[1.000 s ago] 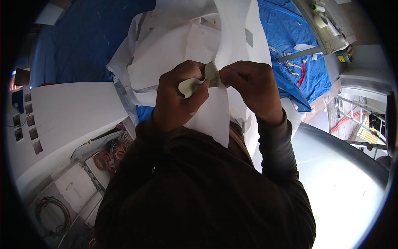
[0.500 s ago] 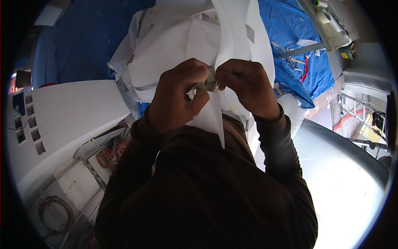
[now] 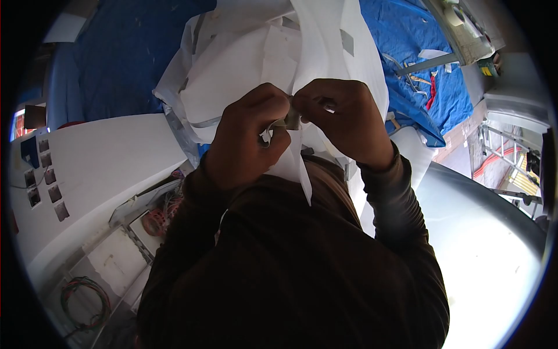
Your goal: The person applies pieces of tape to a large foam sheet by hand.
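Closer together than a second ago, both hands now nearly meet, the pale curl has tucked into the left palm, and the white flap has turned narrower. Left fingers and thumb of the left hand clamp one part of a greyish strip; it sits between the hands, above the flap. Fingertips of the right hand pinch its upper right edge. It looks light, thin and bendy, apt to curl or crease, so edge holds near each end should suit. Whether strip and flap are joined I cannot tell.

Around the hands, a white panel with square cut-outs lies at nine o'clock, blue sheeting at ten, a draped white sheet at twelve, a worktop with a tape roll at two, and a ladder past three. Knuckles hide much of the strip; the flap dangles at six, close against the torso.
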`<action>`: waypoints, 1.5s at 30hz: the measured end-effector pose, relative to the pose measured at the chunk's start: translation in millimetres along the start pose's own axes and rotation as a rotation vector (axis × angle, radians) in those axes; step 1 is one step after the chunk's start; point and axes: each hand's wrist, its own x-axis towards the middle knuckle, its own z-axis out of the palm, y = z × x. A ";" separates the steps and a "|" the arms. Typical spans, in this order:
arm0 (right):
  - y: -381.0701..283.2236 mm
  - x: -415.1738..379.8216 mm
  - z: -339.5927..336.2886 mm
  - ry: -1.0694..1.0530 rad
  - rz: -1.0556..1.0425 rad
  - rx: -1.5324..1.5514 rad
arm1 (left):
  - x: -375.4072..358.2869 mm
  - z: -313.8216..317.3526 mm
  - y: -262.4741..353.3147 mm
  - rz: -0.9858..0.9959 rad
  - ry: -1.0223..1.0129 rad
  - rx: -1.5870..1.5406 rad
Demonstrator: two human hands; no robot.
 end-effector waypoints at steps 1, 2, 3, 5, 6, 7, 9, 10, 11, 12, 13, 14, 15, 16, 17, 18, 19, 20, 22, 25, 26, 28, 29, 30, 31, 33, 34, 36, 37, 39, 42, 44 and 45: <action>0.4 0.9 -1.4 0.002 0.002 0.002 | -0.8 -1.7 -2.0 0.003 -0.021 0.022; 0.2 2.2 -3.4 -0.035 0.068 0.049 | -1.1 -2.8 -3.3 0.007 -0.041 0.045; 0.3 2.9 -4.2 -0.073 0.134 0.096 | -1.0 -3.3 -3.5 0.004 -0.042 0.047; 5.9 1.9 3.3 -0.016 0.071 0.061 | -0.7 -4.2 -3.5 0.032 -0.047 -0.002; 7.8 0.9 6.2 0.041 0.009 0.024 | -0.8 -2.8 -3.5 0.029 -0.046 -0.001; 7.3 -0.2 6.5 0.039 0.010 0.027 | -0.8 -0.3 -3.6 0.032 -0.013 -0.021; 4.6 0.1 4.7 0.005 0.017 -0.012 | -0.1 0.2 -4.6 0.037 0.022 -0.038; 2.3 2.3 4.8 0.002 0.013 -0.008 | -0.9 -2.4 -5.9 -0.009 0.035 -0.067; -2.1 6.2 4.7 0.066 -0.151 -0.102 | -1.3 -6.8 -6.8 -0.056 0.052 -0.092; -6.0 10.4 5.3 0.130 -0.316 -0.194 | -0.8 -13.4 -8.4 -0.059 0.060 -0.082; -7.2 16.3 3.7 0.123 -0.324 -0.183 | 0.0 -22.0 -10.0 -0.026 0.043 -0.067; -4.9 25.5 -0.4 0.069 -0.482 -0.444 | 0.2 -30.5 -10.6 0.005 0.024 -0.048; -1.2 35.5 -3.6 0.018 -0.639 -0.706 | 0.5 -38.0 -9.9 0.001 0.028 -0.034; 7.6 46.4 -3.5 -0.128 -0.608 -0.630 | 1.9 -45.8 -8.1 0.031 0.006 -0.024; 10.0 58.1 -4.1 -0.225 -0.641 -0.625 | 3.1 -55.3 -5.0 0.063 -0.016 -0.014; 6.1 65.4 -3.4 -0.302 -0.585 -0.560 | 1.3 -74.3 -0.6 -0.041 -0.125 0.086; 1.0 71.7 -0.9 -0.382 -0.530 -0.491 | -2.8 -83.8 -1.0 -0.045 -0.117 0.105; -0.8 77.0 4.1 -0.384 -0.552 -0.480 | -7.5 -92.1 -2.1 0.023 -0.032 -0.105; -2.5 85.7 15.7 -0.330 -0.676 -0.574 | -13.4 -134.5 3.7 0.167 -0.076 -0.343; -10.7 96.4 34.1 -0.335 -0.707 -0.695 | -3.0 -131.2 50.4 0.158 0.044 0.744; -11.7 100.4 41.7 -0.348 -0.722 -0.688 | -2.6 -117.8 48.6 0.082 0.020 0.799; -10.5 106.5 57.0 -0.332 -0.822 -0.852 | -7.0 -101.0 29.6 -0.024 -0.030 0.754; -9.4 107.9 62.0 -0.331 -0.828 -0.852 | -8.5 -101.2 25.0 -0.024 -0.026 0.759; -7.6 106.4 67.0 -0.299 -0.846 -0.827 | -10.0 -101.4 21.8 -0.123 -0.072 0.807; -7.3 104.3 71.1 -0.270 -0.862 -0.803 | -11.8 -100.7 18.6 -0.224 -0.119 0.851; -10.9 104.6 72.6 -0.295 -0.805 -0.894 | -14.8 -99.7 9.4 -0.188 -0.100 0.810; -8.7 105.1 71.3 -0.283 -0.837 -0.822 | -15.5 -100.1 7.1 -0.152 -0.081 0.770; -11.1 103.0 69.4 -0.268 -0.867 -0.747 | -14.1 -101.6 6.7 -0.128 -0.055 0.746; -18.7 98.3 65.9 -0.267 -0.760 -0.739 | -13.2 -101.7 7.2 -0.102 -0.030 0.720; -20.8 94.4 63.1 -0.261 -0.650 -0.731 | -11.4 -99.1 10.4 -0.083 -0.041 0.711; -14.0 88.1 64.1 -0.223 -0.570 -0.572 | -12.7 -93.4 5.5 -0.042 0.003 0.660; -14.2 82.6 62.1 -0.181 -0.545 -0.479 | -14.5 -88.0 0.0 -0.020 0.052 0.621; -14.9 80.2 60.9 -0.176 -0.540 -0.478 | -14.6 -83.6 -1.4 -0.049 0.132 0.524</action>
